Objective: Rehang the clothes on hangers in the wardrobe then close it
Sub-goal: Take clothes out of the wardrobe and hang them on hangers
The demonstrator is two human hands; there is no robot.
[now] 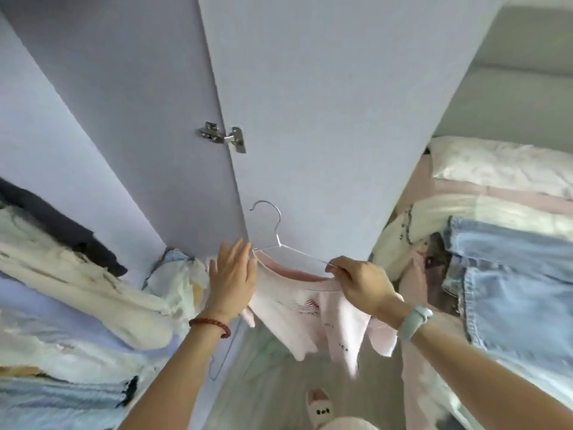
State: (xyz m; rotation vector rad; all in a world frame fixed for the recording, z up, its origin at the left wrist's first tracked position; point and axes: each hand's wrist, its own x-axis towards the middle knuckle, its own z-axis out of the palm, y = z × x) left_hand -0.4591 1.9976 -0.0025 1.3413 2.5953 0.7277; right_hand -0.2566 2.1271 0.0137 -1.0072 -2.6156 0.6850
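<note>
A pale pink shirt [310, 308] hangs on a thin wire hanger [279, 240] right in front of the open wardrobe door [325, 103], a little below the middle of the scene. The right hand [361, 285], at about four o'clock from the hanger's hook, has its fingers curled round the hanger's right arm and the shirt's shoulder, pinching both. The left hand [232, 274], at eight o'clock from the hook, lies flat with fingers straight and spread against the shirt's left shoulder, gripping nothing. The hook points up and catches on nothing. The shirt's lower hem is blurred, and its small chest print is too smeared to read.

A metal hinge [223, 136] sits at twelve o'clock where the door meets the wardrobe side. At nine o'clock, cream and pale blue clothes [77, 283] hang inside the wardrobe, cut off by the left edge; their hangers are hidden. At three o'clock, jeans [511, 290] lie on a bed [496, 169] heaped with other laundry, running out of sight. A slipper [319, 408] shows at six o'clock, partly cut off. A second wire hanger [221, 361] dangles below the left wrist, its top hidden
</note>
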